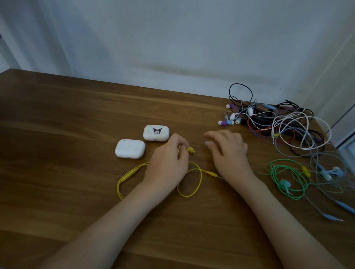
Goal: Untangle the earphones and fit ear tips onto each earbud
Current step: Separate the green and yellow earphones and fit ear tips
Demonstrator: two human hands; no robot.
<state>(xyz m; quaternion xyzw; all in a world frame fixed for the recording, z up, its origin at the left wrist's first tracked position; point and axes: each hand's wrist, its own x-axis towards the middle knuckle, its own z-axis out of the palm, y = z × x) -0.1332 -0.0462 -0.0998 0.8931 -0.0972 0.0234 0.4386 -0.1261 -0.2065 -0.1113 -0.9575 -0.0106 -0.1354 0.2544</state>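
Table [57, 187], wood, me seated at the near edge, both forearms laid across it. Nearest task item: yellow cord [190, 180], already free of the others and lying in loose loops in front of me, remote [132, 173] out to the left, plug [213, 174] to the right near my right wrist. I judge it was set apart here so one pair can be worked at a time. Left hand [167, 161]: thumb and fingers curled, pinching the cord just behind the yellow earbud [191, 150], which pokes out to the right of my fingertips. Held that way, the nozzle end faces my other hand, ready for a tip. No tip visible on it from here, though it is small and I cannot be sure. Right hand [227, 152]: just beside the bud, not touching it, fingers loosely bent and released. Nothing shows in them, and a tip would be too small to make out. Behind the left hand, two white cases [130, 148] side by side, the farther one with a cartoon face. They probably hold the tips, but both lids are down. Right of my right arm: green pair [285, 183] and pale blue pair [330, 172], each loosely coiled, apparently sorted. Far right corner, against the wall: the tangle [283, 123], black, white, red and purple cords knotted together, still to do.
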